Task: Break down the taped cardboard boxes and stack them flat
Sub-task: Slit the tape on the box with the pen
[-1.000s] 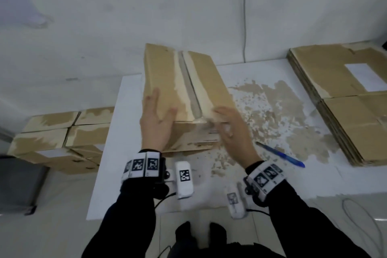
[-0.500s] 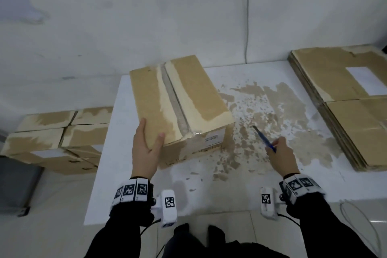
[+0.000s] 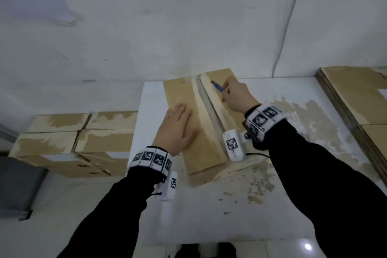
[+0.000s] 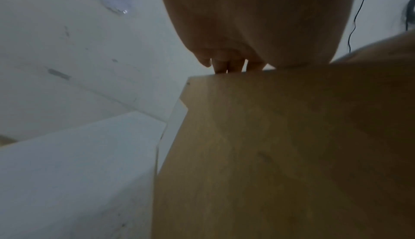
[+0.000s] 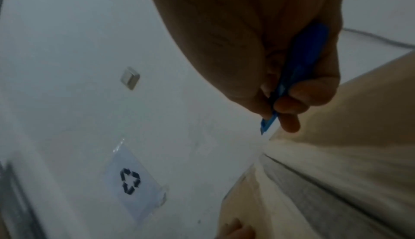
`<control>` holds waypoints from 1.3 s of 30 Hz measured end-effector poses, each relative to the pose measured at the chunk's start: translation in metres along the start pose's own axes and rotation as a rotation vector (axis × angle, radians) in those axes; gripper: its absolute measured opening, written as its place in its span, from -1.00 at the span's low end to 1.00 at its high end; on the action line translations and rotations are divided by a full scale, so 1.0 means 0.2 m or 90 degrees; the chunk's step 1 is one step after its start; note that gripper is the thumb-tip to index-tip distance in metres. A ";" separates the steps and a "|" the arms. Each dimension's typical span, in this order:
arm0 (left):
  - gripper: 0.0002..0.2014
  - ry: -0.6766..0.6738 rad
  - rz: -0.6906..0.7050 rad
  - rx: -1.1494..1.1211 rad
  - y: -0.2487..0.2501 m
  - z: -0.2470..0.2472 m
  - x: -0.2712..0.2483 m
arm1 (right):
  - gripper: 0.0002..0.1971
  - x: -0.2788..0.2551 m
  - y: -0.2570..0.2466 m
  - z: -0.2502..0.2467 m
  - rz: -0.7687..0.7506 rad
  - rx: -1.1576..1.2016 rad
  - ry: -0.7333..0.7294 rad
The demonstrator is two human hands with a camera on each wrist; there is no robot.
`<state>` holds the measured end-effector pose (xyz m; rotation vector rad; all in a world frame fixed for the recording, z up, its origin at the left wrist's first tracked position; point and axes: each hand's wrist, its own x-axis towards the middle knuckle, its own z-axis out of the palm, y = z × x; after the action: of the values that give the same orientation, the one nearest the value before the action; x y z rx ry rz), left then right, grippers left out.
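Note:
A taped cardboard box (image 3: pixel 199 148) stands on the white table (image 3: pixel 240 216), its taped seam (image 3: pixel 209 107) running away from me. My left hand (image 3: pixel 178 130) lies flat on the box's left top flap (image 4: pixel 280 145), fingers straight. My right hand (image 3: pixel 236 96) grips a blue cutter (image 3: pixel 217 87) over the far end of the box, right of the seam. In the right wrist view the fingers (image 5: pixel 289 104) pinch the blue cutter (image 5: pixel 298 76), its tip just above the far edge of the box (image 5: pixel 336 154).
A stack of flattened boxes (image 3: pixel 360 98) lies at the table's right end. Several taped boxes (image 3: pixel 83 142) sit left of the table, lower down. Torn cardboard residue (image 3: pixel 310 123) marks the tabletop. A cable (image 3: pixel 287 23) hangs on the white wall; a recycling sign (image 5: pixel 132 182) is stuck there.
My right hand picked the blue cutter up off the table and carried it to the box's far end. My left hand moved from the box's near corner onto the top flap.

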<state>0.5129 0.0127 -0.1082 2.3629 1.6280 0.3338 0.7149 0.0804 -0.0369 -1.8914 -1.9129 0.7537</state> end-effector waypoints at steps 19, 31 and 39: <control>-0.17 0.029 0.019 -0.026 -0.05 0.10 0.02 | -0.73 0.20 -0.24 0.17 0.023 -0.256 0.013; -0.14 0.021 0.014 -0.030 -0.03 0.09 0.02 | -0.70 0.19 -0.34 0.16 0.046 -0.269 -0.046; -0.13 0.005 -0.006 -0.010 -0.02 0.09 0.02 | -0.74 0.03 -0.26 0.16 0.038 -0.288 -0.059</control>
<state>0.5163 0.0172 -0.1271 2.3454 1.6326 0.3527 0.6533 0.0846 -0.0325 -2.2131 -2.2392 0.4563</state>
